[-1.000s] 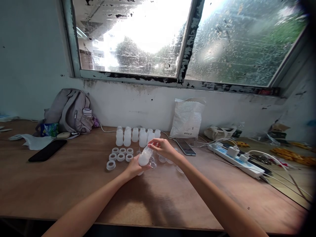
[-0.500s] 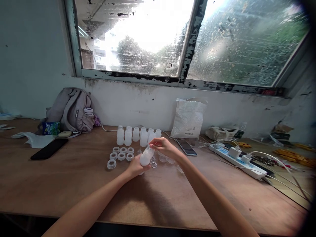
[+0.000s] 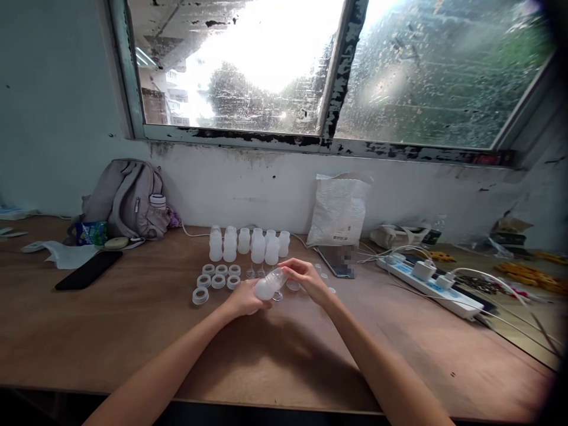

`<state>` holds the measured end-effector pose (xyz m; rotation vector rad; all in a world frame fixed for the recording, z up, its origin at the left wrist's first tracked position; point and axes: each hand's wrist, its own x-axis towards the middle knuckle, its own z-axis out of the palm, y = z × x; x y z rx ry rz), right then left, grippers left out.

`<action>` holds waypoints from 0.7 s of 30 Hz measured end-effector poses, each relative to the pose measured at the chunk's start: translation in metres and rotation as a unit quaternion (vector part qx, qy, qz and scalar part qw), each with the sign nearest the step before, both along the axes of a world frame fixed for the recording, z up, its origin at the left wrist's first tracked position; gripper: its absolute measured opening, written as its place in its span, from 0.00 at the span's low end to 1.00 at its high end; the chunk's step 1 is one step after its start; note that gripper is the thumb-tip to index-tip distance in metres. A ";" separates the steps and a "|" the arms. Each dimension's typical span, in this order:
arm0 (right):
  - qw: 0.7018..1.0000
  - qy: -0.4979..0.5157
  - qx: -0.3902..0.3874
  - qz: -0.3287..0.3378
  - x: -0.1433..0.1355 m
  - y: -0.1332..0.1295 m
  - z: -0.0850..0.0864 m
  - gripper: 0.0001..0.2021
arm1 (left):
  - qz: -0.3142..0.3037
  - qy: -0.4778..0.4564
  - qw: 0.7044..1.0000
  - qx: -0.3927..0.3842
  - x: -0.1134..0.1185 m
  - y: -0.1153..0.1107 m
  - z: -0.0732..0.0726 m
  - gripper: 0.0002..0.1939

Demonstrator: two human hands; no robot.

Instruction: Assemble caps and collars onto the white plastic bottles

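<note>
A frosted white baby bottle [image 3: 265, 289] is tilted up to the right over the table. My left hand [image 3: 243, 297] wraps round its body from the left. At its upper end is a clear dome cap [image 3: 278, 274], pinched by the fingertips of my right hand [image 3: 303, 276]. Left of my hands lie several white screw rings [image 3: 200, 295]. Small clear teats [image 3: 261, 273] stand just behind the held bottle. Clear round pieces [image 3: 293, 285] lie below and beside my right hand, partly hidden by it.
Several frosted bottles [image 3: 258, 248] stand along the back, two at the left with clear tops. A phone [image 3: 338, 261] and white bag [image 3: 339, 210] are behind my right hand. A power strip [image 3: 437, 291] with cables stands right. A black phone [image 3: 89, 270] and backpack [image 3: 126, 201] sit left.
The held bottle has shifted slightly right and tilts further toward the right. My right hand has moved right and a little lower with its upper end.
</note>
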<state>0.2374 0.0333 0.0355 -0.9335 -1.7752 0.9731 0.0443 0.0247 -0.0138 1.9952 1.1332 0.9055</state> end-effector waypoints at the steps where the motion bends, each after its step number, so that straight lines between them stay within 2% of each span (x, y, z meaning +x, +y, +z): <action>1: 1.000 0.010 -0.011 -0.005 0.000 -0.001 -0.003 0.14 | 0.017 0.003 1.000 0.024 0.000 -0.001 0.001 0.21; 4: 1.000 0.019 -0.021 -0.011 0.000 -0.001 -0.008 0.15 | 0.069 -0.010 0.993 0.100 0.000 -0.006 0.004 0.26; 6: 1.000 0.017 -0.015 -0.016 0.000 0.001 -0.009 0.15 | 0.073 -0.017 0.991 0.112 0.000 -0.007 0.004 0.24; 12: 1.000 0.003 0.004 -0.024 0.003 0.004 -0.012 0.15 | 0.053 -0.015 0.995 0.087 -0.001 -0.007 0.004 0.20; 21: 1.000 0.009 0.006 -0.026 0.003 0.004 -0.018 0.16 | 0.040 -0.020 0.999 0.027 -0.003 -0.002 0.002 0.23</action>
